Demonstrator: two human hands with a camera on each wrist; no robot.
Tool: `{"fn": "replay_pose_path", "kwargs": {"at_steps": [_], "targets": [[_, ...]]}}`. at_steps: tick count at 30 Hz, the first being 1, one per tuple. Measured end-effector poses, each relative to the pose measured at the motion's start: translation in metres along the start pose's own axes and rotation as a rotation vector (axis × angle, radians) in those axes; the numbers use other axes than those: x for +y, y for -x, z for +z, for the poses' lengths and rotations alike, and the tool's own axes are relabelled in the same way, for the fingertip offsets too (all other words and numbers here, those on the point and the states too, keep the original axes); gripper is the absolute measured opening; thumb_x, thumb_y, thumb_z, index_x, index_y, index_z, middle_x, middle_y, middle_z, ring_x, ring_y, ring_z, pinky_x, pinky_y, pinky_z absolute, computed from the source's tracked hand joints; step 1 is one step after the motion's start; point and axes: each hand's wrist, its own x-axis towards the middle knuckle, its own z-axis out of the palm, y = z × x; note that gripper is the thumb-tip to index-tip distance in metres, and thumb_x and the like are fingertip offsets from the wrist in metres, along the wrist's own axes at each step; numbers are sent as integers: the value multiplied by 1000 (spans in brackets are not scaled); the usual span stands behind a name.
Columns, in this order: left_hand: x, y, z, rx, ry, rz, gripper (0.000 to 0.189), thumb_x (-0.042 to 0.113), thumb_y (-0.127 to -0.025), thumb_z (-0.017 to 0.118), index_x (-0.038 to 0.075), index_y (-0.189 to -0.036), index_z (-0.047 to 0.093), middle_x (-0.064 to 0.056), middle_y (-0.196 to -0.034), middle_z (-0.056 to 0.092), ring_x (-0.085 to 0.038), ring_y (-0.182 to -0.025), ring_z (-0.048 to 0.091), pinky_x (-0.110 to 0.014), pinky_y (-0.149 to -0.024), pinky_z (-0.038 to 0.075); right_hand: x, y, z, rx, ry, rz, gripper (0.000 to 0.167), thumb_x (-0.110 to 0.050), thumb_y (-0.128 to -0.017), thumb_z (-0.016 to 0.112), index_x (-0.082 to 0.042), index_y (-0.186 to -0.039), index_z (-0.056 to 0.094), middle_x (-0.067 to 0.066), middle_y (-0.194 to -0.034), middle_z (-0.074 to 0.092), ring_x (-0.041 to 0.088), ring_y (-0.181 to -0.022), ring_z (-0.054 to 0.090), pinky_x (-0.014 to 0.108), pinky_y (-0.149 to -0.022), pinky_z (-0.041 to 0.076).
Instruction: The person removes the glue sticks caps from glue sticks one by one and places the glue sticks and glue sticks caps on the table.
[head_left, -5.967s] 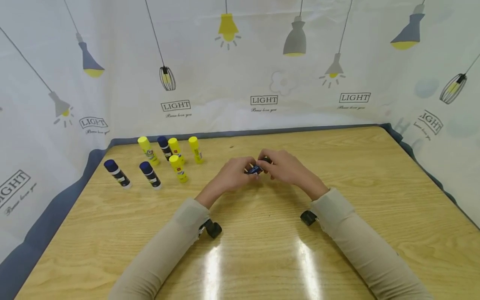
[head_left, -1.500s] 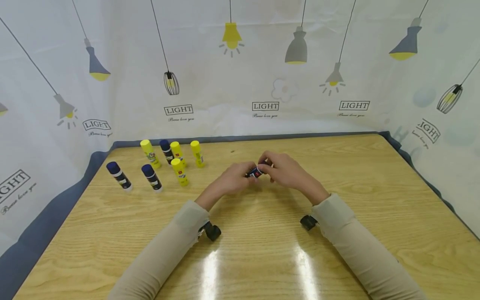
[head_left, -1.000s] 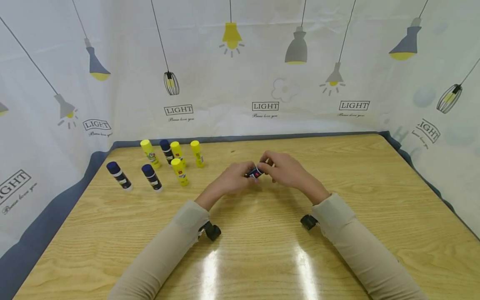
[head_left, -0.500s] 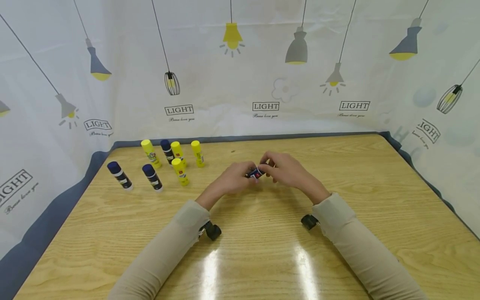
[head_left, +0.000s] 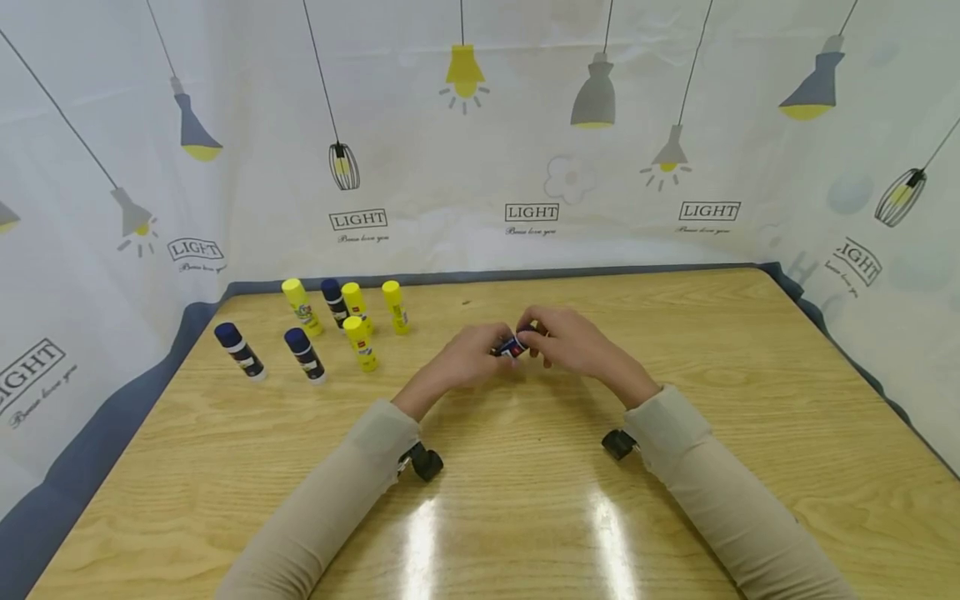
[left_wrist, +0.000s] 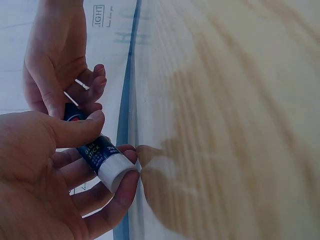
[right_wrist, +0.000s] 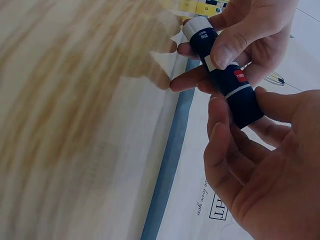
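A dark blue glue stick [head_left: 513,346] with a white base is held slanted between both hands, above the middle of the table. My left hand [head_left: 471,354] grips its body, thumb across the label, as the left wrist view also shows. At the other end, my right hand [head_left: 572,335] pinches the dark blue cap [right_wrist: 245,107] between thumb and fingers. A thin white line separates cap and body in the right wrist view. The white base [left_wrist: 116,170] points toward my left fingertips.
Several glue sticks stand upright at the table's back left: blue-capped ones such as the leftmost glue stick [head_left: 240,352], and yellow ones such as the nearest yellow glue stick [head_left: 361,343]. Behind the wooden table [head_left: 510,500] hangs a white lamp-print cloth [head_left: 420,167].
Since six seconds ago, the head view has tilted slightly and more of the held glue stick's label shows. Lately only my right fingers shift slightly at the cap; the standing glue sticks stay put.
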Motion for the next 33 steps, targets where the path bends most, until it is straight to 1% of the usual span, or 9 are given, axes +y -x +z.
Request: {"fn": "replay_pose_path", "kwargs": {"at_steps": [4,7,9,12,15,19,23,33], "targets": [[0,1,0,1,15,-11,26,24,-101,69,8,-120,65,-9,-116,73,-20,-90,62,-32,-77,48,-2,1,0,6,-5,-30,17,-19,-109,54,-15,-122,63,13,-109,74,26,-77,70,36,-67,52],[1,2,-1,2,19,-17,25,24,-101,68,8,-120,65,-10,-117,73,-20,-90,62,-32,-77,48,-3,1,0,14,-2,-29,18,-23,-108,55,-15,-123,63,12,-115,73,26,-81,72,36,-69,54],[1,2,-1,2,17,-16,26,23,-101,68,8,-122,65,-10,-119,73,-20,-93,64,-33,-79,49,-4,1,0,21,6,-15,21,-28,-109,54,-15,-123,64,12,-114,73,24,-80,71,35,-69,54],[0,3,0,-1,12,-11,26,23,-101,68,8,-123,65,-11,-122,73,-19,-96,65,-33,-81,51,-4,1,1,26,17,12,25,-33,-110,52,-14,-122,64,11,-108,73,24,-77,70,35,-67,54],[-1,2,1,-5,18,-8,25,24,-101,68,8,-121,65,-10,-119,73,-19,-93,64,-32,-78,49,-3,1,2,25,13,14,22,-29,-110,53,-14,-121,64,13,-106,74,25,-77,70,35,-66,54],[0,3,1,-3,20,-15,26,26,-101,68,9,-120,65,-8,-114,73,-19,-88,60,-31,-75,46,-2,1,2,26,5,-21,17,-22,-109,55,-15,-122,64,14,-114,74,26,-80,71,35,-68,54],[0,2,0,-1,23,-22,27,26,-101,69,8,-120,65,-7,-110,73,-19,-84,59,-30,-73,44,-2,2,1,25,-8,-55,16,-17,-108,56,-14,-121,64,15,-117,73,29,-82,72,35,-69,55],[1,0,0,6,29,-11,23,25,-101,69,9,-117,65,-6,-106,71,-19,-83,58,-29,-72,44,-1,1,-1,25,-32,-82,17,-12,-107,55,-12,-121,64,15,-113,73,30,-81,72,35,-67,54]]}}
